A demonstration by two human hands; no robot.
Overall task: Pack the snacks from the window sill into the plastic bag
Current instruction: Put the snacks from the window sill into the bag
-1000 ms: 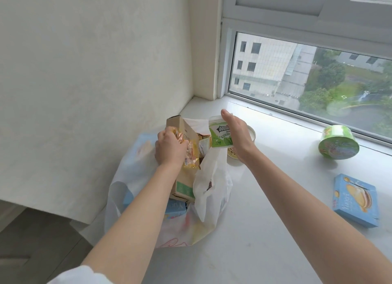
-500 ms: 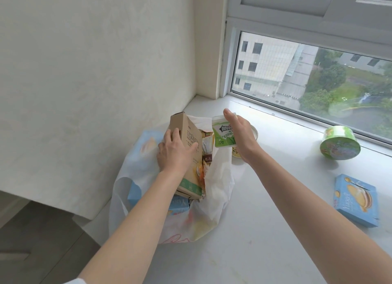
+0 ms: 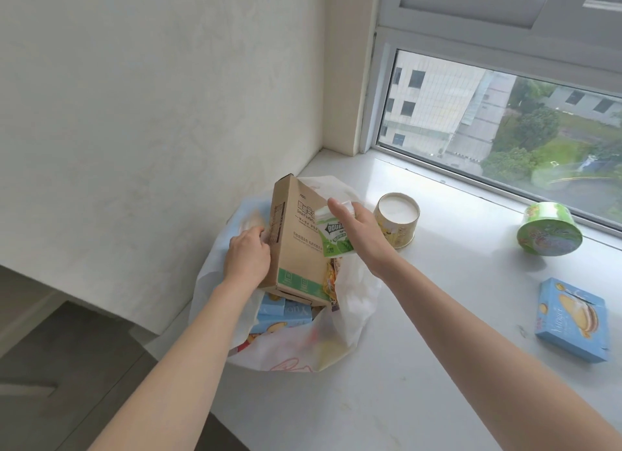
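Change: the cardboard box stands taller out of the bag than half a second ago, and the left hand has slid from its front face to its left edge; the yellow cup, hidden behind the right hand earlier, now shows in full.
Left hand: grip is clenched on the left edge of the cardboard box, fingers curled round the narrow side.
Cardboard box: brown with a green band at its foot; long axis near upright, top tipped slightly left and away; its lower end sits inside the bag.
Plastic bag: white, mouth open, resting at the left end of the window sill, against the wall; blue boxes and a yellow packet lie inside under the cardboard box.
Right hand: grip is grasping a green and white pouch, held above the bag's mouth, just beside the box's front face; pouch long axis roughly upright, leaning left at the top.
Yellow cup: upright on the sill, just right of the right hand, white top facing up.
Green tub: near the window frame, tilted on its side.
Blue box: flat on the sill, well apart from the bag, at the far right.
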